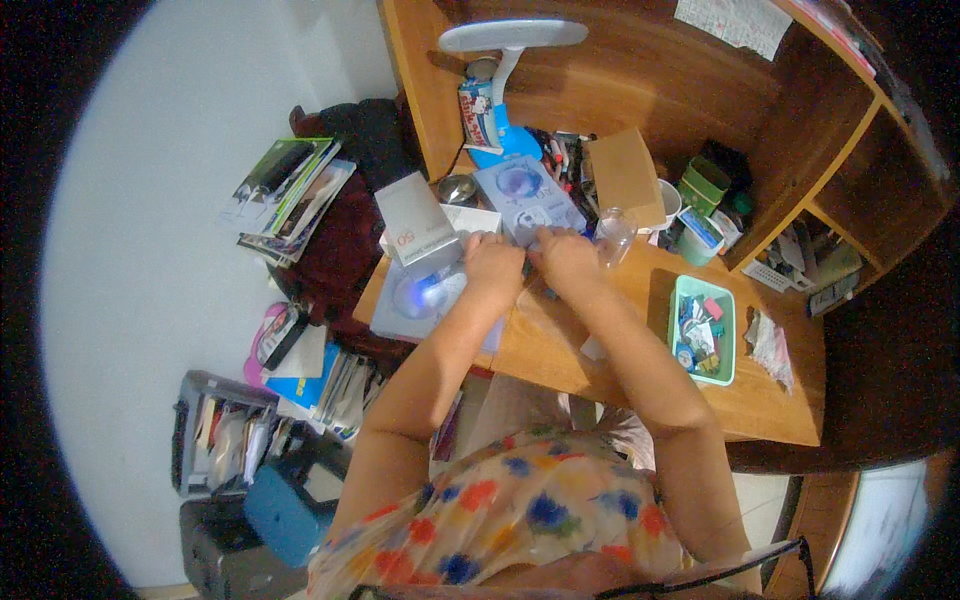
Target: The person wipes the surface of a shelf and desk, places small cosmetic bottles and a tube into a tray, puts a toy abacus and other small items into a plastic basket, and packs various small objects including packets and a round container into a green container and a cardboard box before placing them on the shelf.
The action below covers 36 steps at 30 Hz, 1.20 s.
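Both hands are over the wooden desk. My left hand is beside the lower end of an upright white-and-grey carton; its fingers are curled, and what lies under them is hidden. Close on its right, my right hand has bent fingers at the near edge of a pale purple box. Small dark items show between the wrists, too unclear to name. A clear plastic cup stands just right of my right hand. Below my left hand lies another pale purple box with a bright blue reflection.
A mint plastic basket of clips and small stationery sits on the desk's right part, beside a crumpled cloth. At the back are a white desk lamp, pens, a brown cardboard box and tins. Magazines are stacked at left.
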Each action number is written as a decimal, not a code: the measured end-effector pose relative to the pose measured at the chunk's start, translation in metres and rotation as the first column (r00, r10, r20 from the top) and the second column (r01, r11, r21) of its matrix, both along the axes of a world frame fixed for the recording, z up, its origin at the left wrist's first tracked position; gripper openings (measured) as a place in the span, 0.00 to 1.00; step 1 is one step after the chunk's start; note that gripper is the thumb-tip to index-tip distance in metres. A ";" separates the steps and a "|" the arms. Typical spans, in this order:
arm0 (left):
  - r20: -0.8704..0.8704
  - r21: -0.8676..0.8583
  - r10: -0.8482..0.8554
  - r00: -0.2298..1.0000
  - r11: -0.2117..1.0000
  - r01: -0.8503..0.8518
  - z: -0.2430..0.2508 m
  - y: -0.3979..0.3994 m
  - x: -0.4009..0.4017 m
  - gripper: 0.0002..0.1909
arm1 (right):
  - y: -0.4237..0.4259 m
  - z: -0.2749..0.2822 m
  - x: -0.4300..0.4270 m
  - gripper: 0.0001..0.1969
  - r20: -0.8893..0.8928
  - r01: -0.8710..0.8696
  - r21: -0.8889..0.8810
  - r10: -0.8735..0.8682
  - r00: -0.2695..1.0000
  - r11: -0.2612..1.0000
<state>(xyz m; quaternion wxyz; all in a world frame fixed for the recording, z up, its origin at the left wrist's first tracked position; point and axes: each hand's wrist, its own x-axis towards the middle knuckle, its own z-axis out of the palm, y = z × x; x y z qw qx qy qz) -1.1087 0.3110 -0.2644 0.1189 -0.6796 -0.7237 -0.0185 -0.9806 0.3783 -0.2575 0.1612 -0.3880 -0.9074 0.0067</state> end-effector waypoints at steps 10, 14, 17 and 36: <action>0.120 0.104 -0.062 0.991 0.993 0.049 0.004 0.001 0.003 0.10 | 0.006 0.009 0.002 0.24 -0.010 0.044 -0.185 -0.047 0.999 0.982; 0.129 0.042 -0.043 0.991 0.998 0.038 0.009 0.001 0.009 0.12 | 0.004 0.009 0.007 0.25 -0.054 0.061 -0.214 -0.074 0.996 0.975; 0.181 0.046 -0.071 0.981 0.997 0.063 0.011 0.000 0.014 0.12 | 0.002 0.013 0.013 0.24 -0.081 0.099 -0.221 -0.119 0.990 0.970; 0.159 0.218 -0.242 0.957 0.954 0.205 0.033 0.001 0.022 0.10 | -0.054 0.049 0.177 0.16 -0.597 0.092 -0.217 -0.207 0.775 0.972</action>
